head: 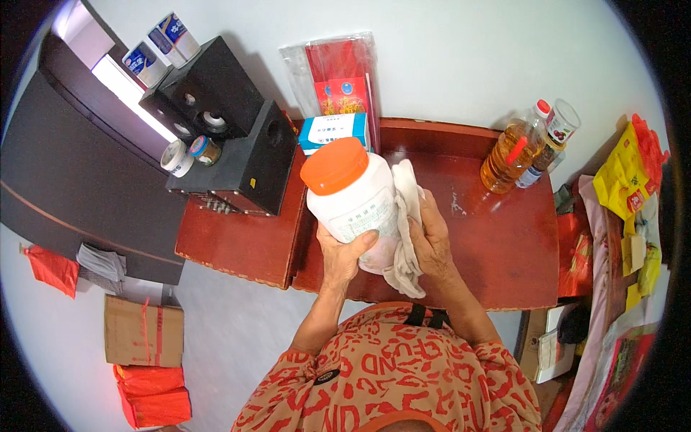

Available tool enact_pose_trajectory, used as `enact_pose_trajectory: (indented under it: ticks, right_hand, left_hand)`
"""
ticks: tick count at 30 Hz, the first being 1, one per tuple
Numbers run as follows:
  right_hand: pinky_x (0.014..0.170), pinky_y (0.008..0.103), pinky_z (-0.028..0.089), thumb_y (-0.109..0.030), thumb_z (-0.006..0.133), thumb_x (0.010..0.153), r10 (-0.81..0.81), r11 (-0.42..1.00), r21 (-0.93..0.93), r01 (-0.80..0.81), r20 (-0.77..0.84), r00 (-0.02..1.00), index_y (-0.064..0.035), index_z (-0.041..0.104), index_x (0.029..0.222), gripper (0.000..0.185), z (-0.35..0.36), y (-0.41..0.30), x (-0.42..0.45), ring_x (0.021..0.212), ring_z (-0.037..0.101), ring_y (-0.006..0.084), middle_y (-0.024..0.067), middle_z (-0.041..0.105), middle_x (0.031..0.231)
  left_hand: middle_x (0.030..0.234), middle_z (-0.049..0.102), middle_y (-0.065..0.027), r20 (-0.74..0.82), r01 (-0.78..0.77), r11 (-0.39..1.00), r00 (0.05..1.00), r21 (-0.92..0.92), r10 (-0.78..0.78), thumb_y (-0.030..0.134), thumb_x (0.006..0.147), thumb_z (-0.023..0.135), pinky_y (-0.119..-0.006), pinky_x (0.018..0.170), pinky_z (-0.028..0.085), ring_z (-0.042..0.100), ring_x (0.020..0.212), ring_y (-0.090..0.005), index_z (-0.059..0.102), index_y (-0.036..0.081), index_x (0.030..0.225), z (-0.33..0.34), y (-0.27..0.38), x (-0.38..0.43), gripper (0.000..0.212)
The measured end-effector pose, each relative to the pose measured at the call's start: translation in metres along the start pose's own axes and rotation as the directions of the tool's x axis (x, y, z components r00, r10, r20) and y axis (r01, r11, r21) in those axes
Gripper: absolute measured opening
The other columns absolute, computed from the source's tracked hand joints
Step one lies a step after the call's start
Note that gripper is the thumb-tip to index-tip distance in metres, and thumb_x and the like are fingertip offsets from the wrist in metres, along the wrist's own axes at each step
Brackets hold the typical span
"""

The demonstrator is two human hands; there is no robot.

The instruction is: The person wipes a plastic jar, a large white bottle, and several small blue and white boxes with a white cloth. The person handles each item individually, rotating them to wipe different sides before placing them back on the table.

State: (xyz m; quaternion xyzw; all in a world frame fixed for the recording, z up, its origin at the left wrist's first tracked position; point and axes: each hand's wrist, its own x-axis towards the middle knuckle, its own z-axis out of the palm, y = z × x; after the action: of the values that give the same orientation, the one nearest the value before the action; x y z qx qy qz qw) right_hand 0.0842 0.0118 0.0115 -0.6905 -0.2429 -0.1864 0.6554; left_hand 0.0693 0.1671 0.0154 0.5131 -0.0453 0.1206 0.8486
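A white plastic jar [351,208] with an orange screw lid [334,166] is held up over the red wooden table [491,254], tilted to the left. My left hand [345,254] grips it low on its left side, the thumb across the printed label. On the jar's right side my right hand [432,237] presses a greyish-white cloth [406,232] against the wall. The cloth hangs down past the jar's base. The fingers behind the jar are hidden.
Black speakers [232,146] stand at the left, with small jars and cans on them. A blue-and-white box [334,129] sits behind the jar. At the back right are a bottle of amber liquid [505,156] and other containers. Cardboard boxes [143,332] stand on the floor.
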Motion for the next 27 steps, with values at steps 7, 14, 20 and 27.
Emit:
enact_pose_trajectory:
  ticks: [7,14,20,27]
  right_hand:
    - [0.086,0.0304,0.042,-0.02,0.045,0.096,0.381,0.858,0.336,-0.387,0.089,0.92,0.0005,0.053,0.121,0.034,-0.011,-0.022,0.038,0.099,0.053,0.0157,0.0101,0.057,0.108]
    - [0.085,0.0304,0.043,-0.02,0.049,0.094,0.29,0.904,0.269,-0.332,0.183,0.939,0.0022,0.055,0.116,0.033,-0.019,-0.015,0.052,0.099,0.053,0.0162,0.0099,0.057,0.107]
    - [0.092,0.0383,0.041,-0.012,0.06,0.085,-0.099,0.985,-0.154,0.083,-0.099,0.99,0.007,0.055,0.118,0.038,0.007,-0.024,0.029,0.108,0.052,0.033,0.0206,0.051,0.116]
    - [0.098,0.0443,0.036,-0.011,0.059,0.083,-0.334,0.859,-0.411,0.306,0.004,0.943,0.0047,0.049,0.124,0.045,0.016,-0.025,0.01,0.117,0.044,0.0379,0.0251,0.043,0.128]
  left_hand:
    - [0.115,0.061,-0.0125,0.212,0.01,0.993,0.977,0.119,-0.036,0.008,0.06,0.082,-0.035,0.09,0.05,0.06,0.104,-0.0208,0.048,-0.001,0.124,-0.01,-0.01,-0.007,0.073]
    - [0.116,0.059,-0.0133,0.193,0.044,0.984,0.978,0.174,-0.078,0.011,0.058,0.083,-0.035,0.089,0.05,0.06,0.103,-0.0208,0.044,-0.001,0.127,-0.009,-0.016,-0.012,0.08]
    - [0.117,0.058,-0.0112,0.04,0.058,0.99,0.997,0.13,-0.064,0.011,0.063,0.081,-0.032,0.089,0.049,0.059,0.103,-0.0187,0.043,0.0,0.128,-0.01,-0.014,-0.012,0.076]
    - [0.118,0.057,-0.0095,0.035,0.02,0.999,0.999,0.037,-0.021,0.006,0.064,0.077,-0.031,0.092,0.046,0.056,0.107,-0.0166,0.042,0.0,0.13,-0.012,-0.016,-0.013,0.075]
